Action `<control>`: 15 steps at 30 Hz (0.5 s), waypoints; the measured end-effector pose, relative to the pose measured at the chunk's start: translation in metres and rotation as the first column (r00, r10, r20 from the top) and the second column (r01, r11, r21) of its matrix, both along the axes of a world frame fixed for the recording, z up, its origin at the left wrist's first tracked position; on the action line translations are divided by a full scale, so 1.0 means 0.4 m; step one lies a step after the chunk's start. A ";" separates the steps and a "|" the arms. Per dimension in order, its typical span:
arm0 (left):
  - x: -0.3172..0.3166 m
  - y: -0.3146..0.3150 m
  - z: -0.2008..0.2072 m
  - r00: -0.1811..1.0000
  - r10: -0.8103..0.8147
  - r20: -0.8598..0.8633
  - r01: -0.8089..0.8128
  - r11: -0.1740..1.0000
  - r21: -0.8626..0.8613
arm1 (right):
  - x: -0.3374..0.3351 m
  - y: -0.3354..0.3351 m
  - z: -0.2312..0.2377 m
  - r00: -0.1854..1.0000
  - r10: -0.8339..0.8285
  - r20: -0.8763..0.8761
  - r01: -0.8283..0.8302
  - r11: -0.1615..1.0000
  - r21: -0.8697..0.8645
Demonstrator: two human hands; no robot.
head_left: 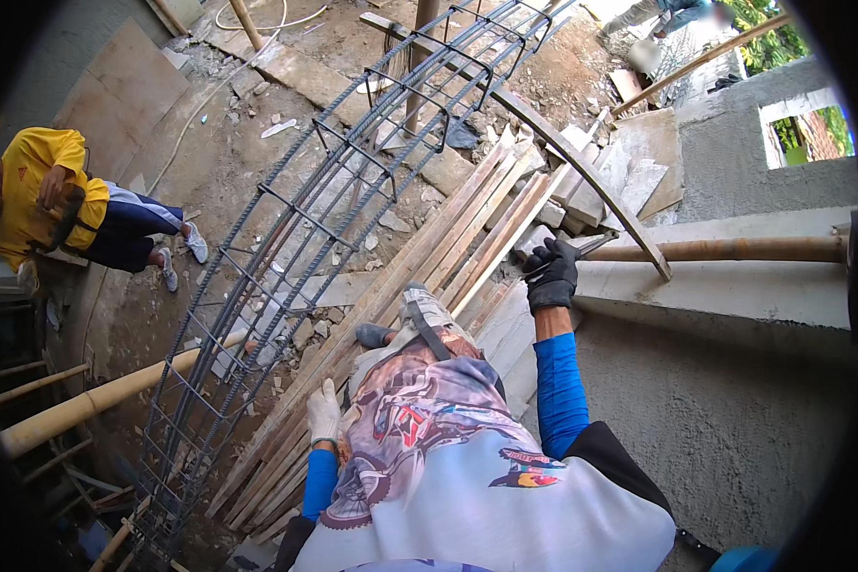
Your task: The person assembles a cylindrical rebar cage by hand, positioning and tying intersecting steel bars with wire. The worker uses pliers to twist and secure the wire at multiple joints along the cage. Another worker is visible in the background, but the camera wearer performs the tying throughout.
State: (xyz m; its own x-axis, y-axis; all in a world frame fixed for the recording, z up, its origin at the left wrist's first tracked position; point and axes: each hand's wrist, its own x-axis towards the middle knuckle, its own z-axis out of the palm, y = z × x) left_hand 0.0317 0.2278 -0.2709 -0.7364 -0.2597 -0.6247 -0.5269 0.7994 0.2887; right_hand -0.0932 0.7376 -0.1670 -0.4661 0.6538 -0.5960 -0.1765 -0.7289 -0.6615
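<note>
My right hand (pixel 551 274), in a black glove, is raised forward beside the concrete ledge. Its fingers are closed around a dark, slim metal tool (pixel 596 244), mostly hidden by the glove, so its exact kind does not show. Low at my left side, my left hand (pixel 323 412) wears a pale glove; its fingers extend forward and nothing shows in them. A long rebar cage (pixel 310 221) with square stirrups runs diagonally to the left of both hands. Below me lies a stack of long wooden planks (pixel 467 217).
A long strip (pixel 582 167) crosses from the cage toward a bamboo pole (pixel 734 250) on the right ledge. Another bamboo pole (pixel 95 410) supports the cage at left. Rubble (pixel 586 200) lies around the planks. A person in a yellow shirt (pixel 52 191) stands left.
</note>
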 end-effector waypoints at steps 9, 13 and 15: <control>-0.134 0.025 0.105 0.926 0.211 -0.311 -0.201 0.977 0.065 | -0.082 0.091 0.073 0.986 0.006 0.165 -0.070 0.921 0.384; -0.176 0.112 0.119 0.870 0.294 -0.396 -0.280 0.955 0.093 | -0.188 0.235 0.042 0.946 0.021 0.324 -0.207 0.808 0.552; -0.201 0.181 0.111 0.774 0.321 -0.546 -0.340 0.938 0.070 | -0.259 0.321 0.016 0.907 -0.028 0.420 -0.280 0.707 0.650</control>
State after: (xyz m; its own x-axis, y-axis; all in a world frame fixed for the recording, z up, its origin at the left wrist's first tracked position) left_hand -0.0489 0.3001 -0.2266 -0.8151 -0.5627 -0.1377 -0.5255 0.6184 0.5843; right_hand -0.1969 0.8659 -0.1605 -0.4178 0.8964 -0.1483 0.2520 -0.0425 -0.9668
